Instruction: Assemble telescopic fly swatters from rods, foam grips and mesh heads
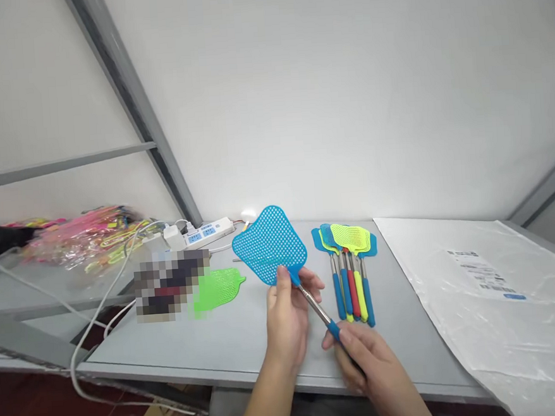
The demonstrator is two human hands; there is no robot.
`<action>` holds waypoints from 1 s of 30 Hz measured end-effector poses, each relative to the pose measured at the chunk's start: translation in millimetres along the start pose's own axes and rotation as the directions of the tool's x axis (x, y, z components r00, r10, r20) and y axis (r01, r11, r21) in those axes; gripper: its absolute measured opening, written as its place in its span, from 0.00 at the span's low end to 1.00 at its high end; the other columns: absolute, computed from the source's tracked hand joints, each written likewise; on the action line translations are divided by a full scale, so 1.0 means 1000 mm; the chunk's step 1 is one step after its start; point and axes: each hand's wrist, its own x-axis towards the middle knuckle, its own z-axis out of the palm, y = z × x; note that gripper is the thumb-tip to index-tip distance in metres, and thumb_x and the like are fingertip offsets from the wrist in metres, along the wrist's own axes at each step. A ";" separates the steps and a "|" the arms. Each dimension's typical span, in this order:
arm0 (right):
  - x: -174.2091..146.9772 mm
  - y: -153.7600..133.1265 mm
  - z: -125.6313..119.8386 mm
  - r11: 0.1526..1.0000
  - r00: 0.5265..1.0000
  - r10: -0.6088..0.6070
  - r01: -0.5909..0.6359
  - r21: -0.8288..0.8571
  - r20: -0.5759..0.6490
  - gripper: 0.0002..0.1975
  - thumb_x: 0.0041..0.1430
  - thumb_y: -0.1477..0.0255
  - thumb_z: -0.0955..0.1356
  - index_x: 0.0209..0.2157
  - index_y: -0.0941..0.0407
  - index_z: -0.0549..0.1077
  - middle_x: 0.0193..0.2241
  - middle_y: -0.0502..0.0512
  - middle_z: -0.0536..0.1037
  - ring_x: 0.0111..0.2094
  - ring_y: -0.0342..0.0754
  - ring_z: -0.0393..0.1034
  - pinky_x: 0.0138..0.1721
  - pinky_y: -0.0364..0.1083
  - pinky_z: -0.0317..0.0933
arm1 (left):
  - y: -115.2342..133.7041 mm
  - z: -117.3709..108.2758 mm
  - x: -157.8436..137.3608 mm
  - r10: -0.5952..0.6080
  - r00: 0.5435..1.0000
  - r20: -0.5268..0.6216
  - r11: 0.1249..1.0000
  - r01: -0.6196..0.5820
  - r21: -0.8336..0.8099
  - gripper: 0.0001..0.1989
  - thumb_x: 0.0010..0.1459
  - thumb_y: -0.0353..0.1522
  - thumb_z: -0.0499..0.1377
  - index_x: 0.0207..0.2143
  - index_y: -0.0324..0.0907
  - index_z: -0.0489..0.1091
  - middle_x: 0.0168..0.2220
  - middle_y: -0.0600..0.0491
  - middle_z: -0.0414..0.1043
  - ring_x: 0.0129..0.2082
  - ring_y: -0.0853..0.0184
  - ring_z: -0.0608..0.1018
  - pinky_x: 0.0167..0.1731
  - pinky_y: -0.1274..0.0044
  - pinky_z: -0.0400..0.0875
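Observation:
A blue fly swatter [271, 243] with a perforated head is held up over the table, tilted with its head to the upper left. My left hand [287, 315] grips it at the neck, thumb on the base of the head. Around the blue handle at the lower end of the metal shaft, my right hand [364, 357] is closed. To the right lies a bunch of fly swatters [351, 272] with blue, yellow and red handles, their heads overlapping at the back. A green swatter head [219, 288] rests flat to the left, partly covered by a blurred patch.
A white power strip [207, 233] with plugs sits at the back left, its cables [92, 316] hanging over the table edge. Plastic-bagged colourful items [94, 236] lie further left. A large white plastic package [493, 300] with a label covers the right side. Grey metal frame posts [142, 110] stand behind.

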 end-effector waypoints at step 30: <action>-0.019 -0.008 0.006 0.411 0.900 -0.378 0.373 -0.832 0.217 0.11 0.69 0.67 0.59 0.37 0.53 0.71 0.26 0.50 0.76 0.26 0.44 0.71 0.28 0.41 0.64 | 0.082 -0.005 0.004 0.421 0.891 -0.173 0.899 -0.435 -0.052 0.14 0.63 0.43 0.58 0.32 0.42 0.71 0.24 0.58 0.67 0.23 0.73 0.70 0.33 0.77 0.74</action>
